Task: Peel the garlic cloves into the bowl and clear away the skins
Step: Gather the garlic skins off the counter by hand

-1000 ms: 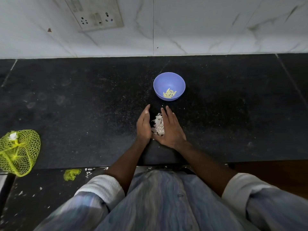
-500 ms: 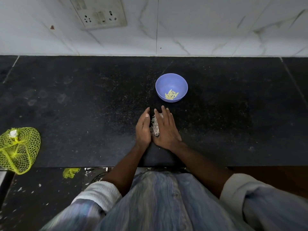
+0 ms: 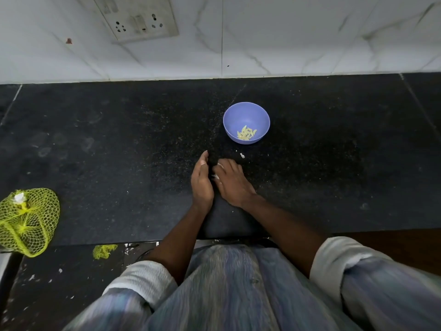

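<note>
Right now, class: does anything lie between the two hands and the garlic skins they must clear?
Nothing visible. The left hand and right hand cup the garlic skins directly on the black counter. One stray skin scrap lies outside them, near the blue bowl.

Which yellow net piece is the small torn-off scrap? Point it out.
The small crumpled yellow scrap, lying below the counter's front edge. The other is the large yellow mesh bag at the left, far bigger, netting spread out.

Bowl (image 3: 246, 115) holding cloves (image 3: 246, 133) sits behind hands (image 3: 218, 181); net bag (image 3: 27, 220) far left.
</note>
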